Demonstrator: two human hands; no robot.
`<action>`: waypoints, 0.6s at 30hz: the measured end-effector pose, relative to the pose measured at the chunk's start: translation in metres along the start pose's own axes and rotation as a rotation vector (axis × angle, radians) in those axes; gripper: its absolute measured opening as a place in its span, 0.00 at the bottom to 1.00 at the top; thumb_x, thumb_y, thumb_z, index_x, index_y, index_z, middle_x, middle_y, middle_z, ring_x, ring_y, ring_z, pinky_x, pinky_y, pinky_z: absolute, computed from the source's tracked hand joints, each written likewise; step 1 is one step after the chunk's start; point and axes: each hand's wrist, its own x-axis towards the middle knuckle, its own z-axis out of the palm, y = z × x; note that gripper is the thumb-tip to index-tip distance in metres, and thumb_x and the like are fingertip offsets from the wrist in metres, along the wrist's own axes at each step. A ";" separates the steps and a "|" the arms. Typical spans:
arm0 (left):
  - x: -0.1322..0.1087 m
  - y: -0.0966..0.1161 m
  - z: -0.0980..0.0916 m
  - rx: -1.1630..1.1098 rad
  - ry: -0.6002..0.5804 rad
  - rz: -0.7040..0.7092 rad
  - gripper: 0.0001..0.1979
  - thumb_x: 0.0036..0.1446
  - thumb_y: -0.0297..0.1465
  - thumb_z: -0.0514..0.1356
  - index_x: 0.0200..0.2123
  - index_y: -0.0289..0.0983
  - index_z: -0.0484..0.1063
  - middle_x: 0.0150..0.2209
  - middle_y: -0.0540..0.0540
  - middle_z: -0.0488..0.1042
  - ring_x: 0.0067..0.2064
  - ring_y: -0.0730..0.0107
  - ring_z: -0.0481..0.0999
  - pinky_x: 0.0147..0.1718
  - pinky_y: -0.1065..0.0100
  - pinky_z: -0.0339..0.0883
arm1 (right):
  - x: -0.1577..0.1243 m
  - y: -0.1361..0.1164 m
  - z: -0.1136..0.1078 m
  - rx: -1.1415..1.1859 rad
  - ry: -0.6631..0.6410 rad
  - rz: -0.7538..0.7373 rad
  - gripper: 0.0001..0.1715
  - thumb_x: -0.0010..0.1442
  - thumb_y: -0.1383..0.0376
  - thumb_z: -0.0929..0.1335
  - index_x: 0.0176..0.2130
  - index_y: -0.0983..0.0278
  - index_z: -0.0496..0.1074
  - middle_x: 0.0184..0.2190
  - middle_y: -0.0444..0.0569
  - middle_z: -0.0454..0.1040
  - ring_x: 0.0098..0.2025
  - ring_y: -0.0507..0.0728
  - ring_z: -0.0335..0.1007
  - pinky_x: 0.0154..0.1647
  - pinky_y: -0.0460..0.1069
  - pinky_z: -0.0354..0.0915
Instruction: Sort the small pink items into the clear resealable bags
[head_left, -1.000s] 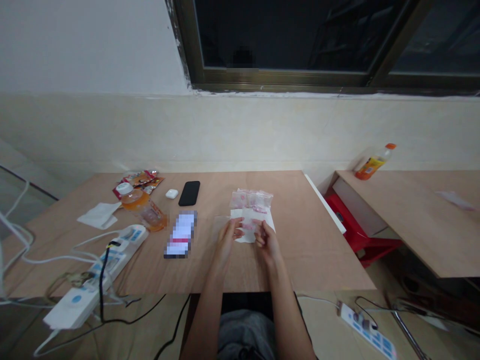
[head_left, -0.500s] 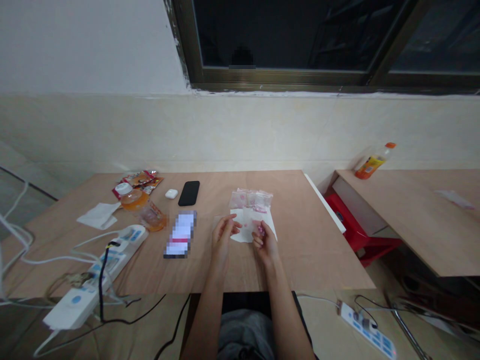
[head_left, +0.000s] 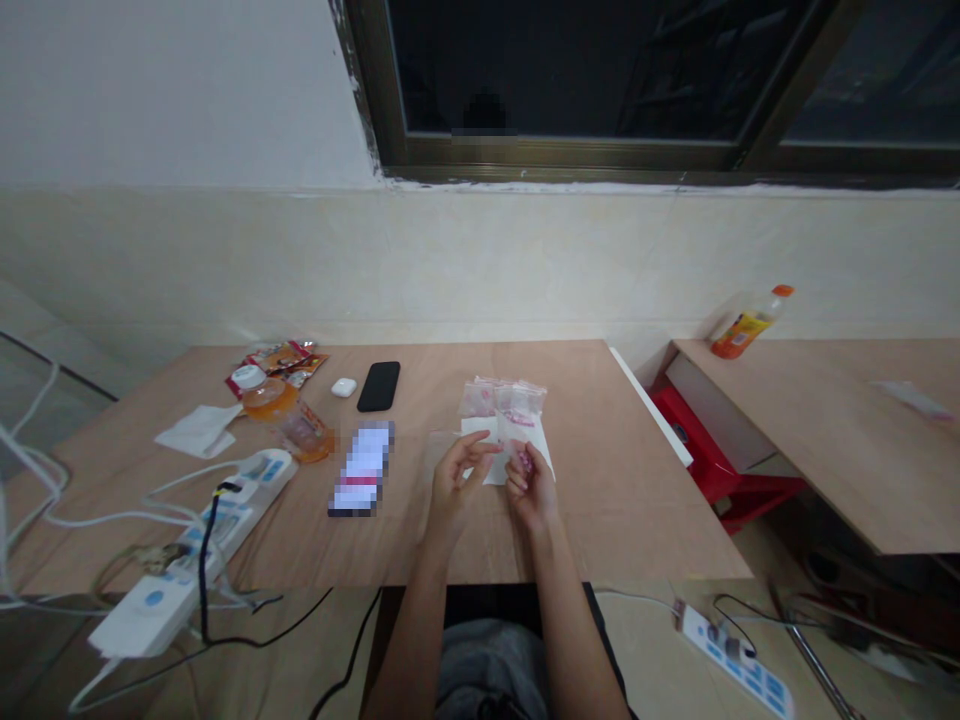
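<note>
Both my hands hover over the middle of a wooden table [head_left: 600, 500]. My right hand [head_left: 531, 490] has its fingers curled and pinches a small pink piece [head_left: 523, 460]. My left hand [head_left: 456, 478] is beside it, fingers bent, its thumb and forefinger reaching toward the pink piece and the edge of a white paper sheet [head_left: 496, 452]. Just beyond the sheet lies a pile of small clear bags [head_left: 501, 397] with pink contents.
A black phone [head_left: 379, 386], a white earbud case [head_left: 343, 387], a blurred card [head_left: 362, 468], snack wrappers [head_left: 281, 362], a tissue [head_left: 196, 430] and a power strip [head_left: 195, 540] with cables lie to the left. A second table [head_left: 840, 440] with an orange bottle [head_left: 748, 324] stands to the right.
My hands drew back from the white sheet, the right one bringing up a small pink piece. The left hand then closed in toward the right again.
</note>
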 end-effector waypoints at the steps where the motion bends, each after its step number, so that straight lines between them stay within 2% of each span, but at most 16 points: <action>1: -0.001 0.002 0.000 0.012 -0.010 0.031 0.22 0.55 0.42 0.61 0.49 0.36 0.70 0.44 0.40 0.77 0.42 0.65 0.76 0.44 0.65 0.67 | 0.001 0.000 -0.001 0.007 -0.008 -0.004 0.12 0.53 0.63 0.71 0.26 0.63 0.64 0.13 0.34 0.57 0.12 0.42 0.44 0.09 0.37 0.44; 4: -0.004 0.007 0.002 0.079 -0.050 0.091 0.22 0.56 0.40 0.61 0.53 0.39 0.68 0.52 0.39 0.73 0.47 0.63 0.74 0.47 0.63 0.66 | 0.003 0.001 -0.004 0.015 -0.046 -0.024 0.14 0.54 0.62 0.71 0.25 0.63 0.62 0.13 0.33 0.56 0.12 0.42 0.44 0.08 0.37 0.44; 8: -0.006 0.010 0.003 0.237 -0.128 0.093 0.21 0.56 0.36 0.61 0.53 0.40 0.68 0.53 0.41 0.73 0.50 0.62 0.73 0.49 0.61 0.65 | 0.003 0.002 -0.006 0.019 -0.060 -0.036 0.12 0.54 0.63 0.71 0.27 0.63 0.63 0.14 0.33 0.56 0.12 0.42 0.44 0.09 0.37 0.44; 12: -0.005 0.009 0.000 0.259 -0.005 0.154 0.24 0.56 0.36 0.61 0.57 0.43 0.64 0.58 0.42 0.67 0.52 0.63 0.71 0.48 0.62 0.66 | 0.001 0.000 -0.003 0.017 -0.056 -0.015 0.14 0.54 0.63 0.70 0.25 0.63 0.62 0.13 0.33 0.54 0.12 0.42 0.43 0.09 0.37 0.43; 18: -0.004 0.007 0.000 0.337 -0.024 0.138 0.19 0.56 0.34 0.60 0.51 0.40 0.68 0.49 0.43 0.74 0.43 0.67 0.75 0.46 0.63 0.67 | 0.000 0.001 0.000 -0.032 -0.029 -0.038 0.18 0.53 0.62 0.71 0.23 0.63 0.58 0.14 0.33 0.54 0.12 0.42 0.43 0.09 0.37 0.43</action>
